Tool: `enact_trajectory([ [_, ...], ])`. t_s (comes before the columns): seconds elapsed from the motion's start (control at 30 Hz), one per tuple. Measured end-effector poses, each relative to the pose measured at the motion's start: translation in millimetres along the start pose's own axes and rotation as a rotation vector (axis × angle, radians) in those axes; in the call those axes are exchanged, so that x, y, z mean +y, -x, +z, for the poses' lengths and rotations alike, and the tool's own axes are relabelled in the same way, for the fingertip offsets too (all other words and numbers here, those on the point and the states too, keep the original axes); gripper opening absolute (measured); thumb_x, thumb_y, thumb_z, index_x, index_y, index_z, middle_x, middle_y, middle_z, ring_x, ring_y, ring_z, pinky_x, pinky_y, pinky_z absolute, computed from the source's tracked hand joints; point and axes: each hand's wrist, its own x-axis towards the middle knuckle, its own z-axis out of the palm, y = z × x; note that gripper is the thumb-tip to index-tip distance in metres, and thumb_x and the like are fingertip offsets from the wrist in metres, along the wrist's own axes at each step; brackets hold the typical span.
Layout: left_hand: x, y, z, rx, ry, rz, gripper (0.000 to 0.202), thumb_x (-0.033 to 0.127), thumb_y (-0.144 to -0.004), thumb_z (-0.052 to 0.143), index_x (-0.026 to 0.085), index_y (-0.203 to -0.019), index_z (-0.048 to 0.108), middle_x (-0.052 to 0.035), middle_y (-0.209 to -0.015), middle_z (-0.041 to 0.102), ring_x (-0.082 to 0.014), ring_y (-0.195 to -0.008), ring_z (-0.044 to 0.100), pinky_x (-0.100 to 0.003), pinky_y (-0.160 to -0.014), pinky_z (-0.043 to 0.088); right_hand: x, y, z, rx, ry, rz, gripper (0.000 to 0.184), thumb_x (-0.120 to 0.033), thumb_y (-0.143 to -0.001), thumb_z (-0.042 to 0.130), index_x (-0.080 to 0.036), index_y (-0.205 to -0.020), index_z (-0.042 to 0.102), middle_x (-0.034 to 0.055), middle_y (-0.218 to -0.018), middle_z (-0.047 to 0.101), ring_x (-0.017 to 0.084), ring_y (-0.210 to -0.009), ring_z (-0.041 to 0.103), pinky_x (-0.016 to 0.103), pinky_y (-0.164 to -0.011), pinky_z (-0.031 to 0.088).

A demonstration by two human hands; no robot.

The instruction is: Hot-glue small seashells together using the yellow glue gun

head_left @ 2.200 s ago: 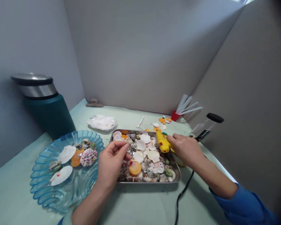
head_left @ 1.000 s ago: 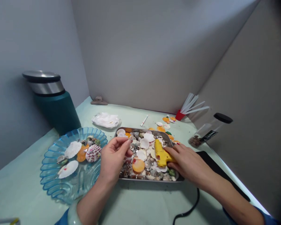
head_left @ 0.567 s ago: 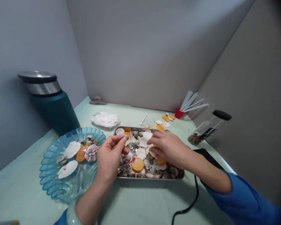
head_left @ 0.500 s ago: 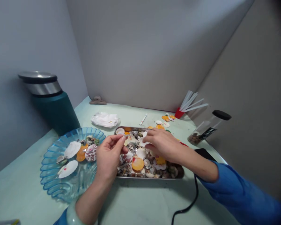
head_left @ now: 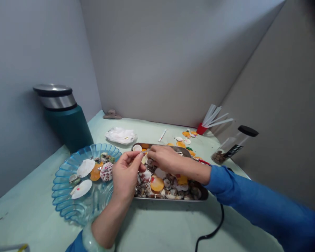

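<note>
Above the left part of a metal tray [head_left: 173, 200] full of seashells, my left hand [head_left: 127, 171] pinches something tiny between thumb and forefinger; I cannot make out what. My right hand [head_left: 164, 159] comes in from the right with bent fingers, its fingertips close to the left hand's pinch. Whether it grips anything is hidden. An orange shell [head_left: 156, 183] and a white shell [head_left: 160, 173] lie in the tray below the hands. Left of my left hand is a blue scalloped plate [head_left: 64, 187] holding white shells [head_left: 82, 189], an orange shell [head_left: 96, 172] and a purple-striped shell [head_left: 106, 171].
A teal bottle [head_left: 68, 126] stands behind the plate. Toward the back lie a white plastic packet [head_left: 120, 135], a brown clip [head_left: 112, 114] and a white stick [head_left: 162, 135]. At right are a red cup [head_left: 201, 129] with glue sticks, a clear jar [head_left: 232, 145] and a black cable [head_left: 212, 234].
My right hand has moved left, from over the middle of the tray to beside my left hand's fingertips. My left hand keeps its pinch. The whole view has shifted slightly.
</note>
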Motion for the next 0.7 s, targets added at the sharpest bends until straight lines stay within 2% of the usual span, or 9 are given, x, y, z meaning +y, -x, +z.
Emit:
enact_trajectory([
  [0.1,0.7,0.9,-0.7,-0.028,0.003,-0.008,0.025,0.033,-0.072,0.068,0.014,-0.087,0.061,0.0031,-0.052,0.060,-0.0086,-0.047,0.053,-0.018,-0.049,0.041,-5.2,20.1,-15.2,0.038,-0.156,0.026,0.012,-0.021,-0.087,0.054,-0.016,-0.096,0.059,0.0044,-0.088,0.064,0.016,-0.078,0.059,0.025,-0.068,0.042],
  [0.17,1.4,2.2,-0.5,-0.052,0.012,-0.015,0.024,0.033,-0.072,0.068,0.014,-0.086,0.061,0.0032,-0.052,0.060,-0.0087,-0.048,0.054,-0.018,-0.050,0.042,-10.4,36.3,-20.3,0.049,-0.259,0.047,0.013,-0.023,-0.089,0.052,-0.016,-0.099,0.055,0.0007,-0.083,0.063,0.012,-0.070,0.058,0.020,-0.062,0.043],
  [0.23,2.3,4.0,0.3,-0.074,0.014,-0.019,0.023,0.033,-0.072,0.068,0.015,-0.085,0.062,0.0038,-0.051,0.059,-0.0088,-0.048,0.053,-0.019,-0.051,0.043,-16.0,50.6,-18.2,0.081,-0.353,0.094,0.016,-0.027,-0.092,0.047,-0.015,-0.100,0.053,0.0006,-0.080,0.061,0.011,-0.067,0.057,0.020,-0.057,0.043],
  [0.3,3.5,6.1,1.8,-0.094,0.000,-0.023,0.021,0.032,-0.071,0.068,0.016,-0.084,0.063,0.0042,-0.050,0.058,-0.0089,-0.048,0.053,-0.019,-0.051,0.044,-21.1,60.4,-10.7,0.154,-0.683,0.213,0.017,-0.031,-0.091,0.050,-0.016,-0.097,0.055,-0.0001,-0.078,0.059,0.011,-0.063,0.054,0.020,-0.054,0.042],
  [0.37,4.9,7.9,3.7,-0.110,-0.027,-0.019,0.019,0.031,-0.070,0.069,0.016,-0.081,0.064,0.0041,-0.050,0.058,-0.0094,-0.047,0.054,-0.019,-0.051,0.044,-25.3,65.7,-1.4,0.277,-0.871,0.258,0.018,-0.032,-0.089,0.052,-0.017,-0.098,0.056,-0.0006,-0.080,0.058,0.011,-0.063,0.052,0.021,-0.056,0.041],
  [0.47,6.5,10.1,6.2,-0.127,-0.065,0.011,0.016,0.029,-0.070,0.069,0.016,-0.079,0.065,0.0034,-0.051,0.059,-0.0103,-0.048,0.055,-0.020,-0.050,0.045,-29.8,68.1,9.3,0.359,-0.988,0.284,0.017,-0.032,-0.087,0.055,-0.018,-0.096,0.057,-0.0009,-0.080,0.057,0.011,-0.065,0.050,0.021,-0.058,0.041],
  [0.7,3.8,12.4,7.3,-0.140,-0.126,0.053,0.011,0.026,-0.071,0.069,0.018,-0.079,0.066,0.0033,-0.055,0.062,-0.0098,-0.048,0.055,-0.020,-0.051,0.046,-33.4,68.3,19.4,0.404,-1.112,0.311,0.016,-0.033,-0.086,0.058,-0.019,-0.093,0.059,-0.0017,-0.076,0.055,0.012,-0.065,0.049,0.021,-0.057,0.041],
])
